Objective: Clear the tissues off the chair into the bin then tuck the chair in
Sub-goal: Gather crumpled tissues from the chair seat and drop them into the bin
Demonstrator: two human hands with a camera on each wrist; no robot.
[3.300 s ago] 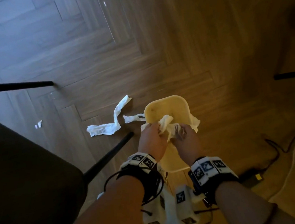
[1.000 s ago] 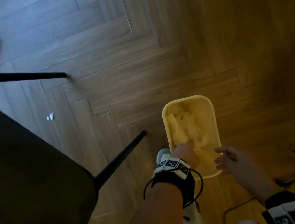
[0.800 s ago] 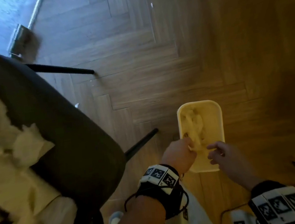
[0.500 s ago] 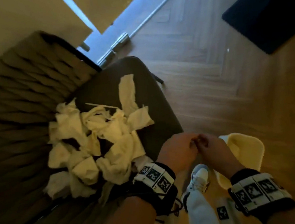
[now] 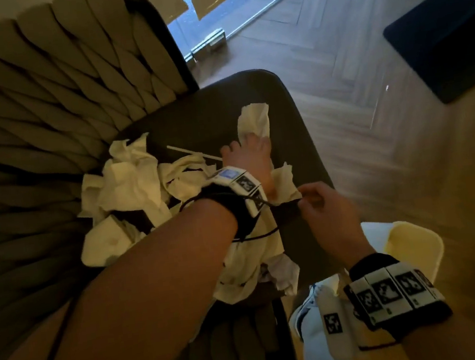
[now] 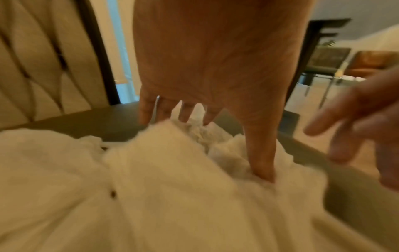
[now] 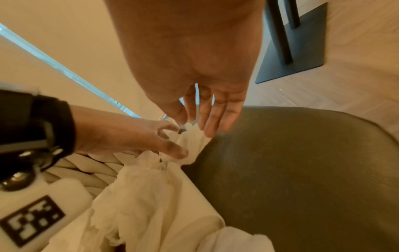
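No words, brand names or numbers can be read anywhere. The only signs are black-and-white square code markers: on the left wristband [image 5: 241, 183] at centre frame, the right wristband [image 5: 391, 292] at lower right, and a white tag [image 5: 332, 323] beside it.

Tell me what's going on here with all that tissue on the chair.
A person is clearing crumpled tissues off a dark chair seat. The left hand reaches across the pile, fingers spread and pressing on a tissue strip at its far edge. The right hand hovers beside it at the seat's edge, holding nothing. A pale bin waits on the floor at the right. Most tissues are still on the seat, and the chair is not tucked in yet.
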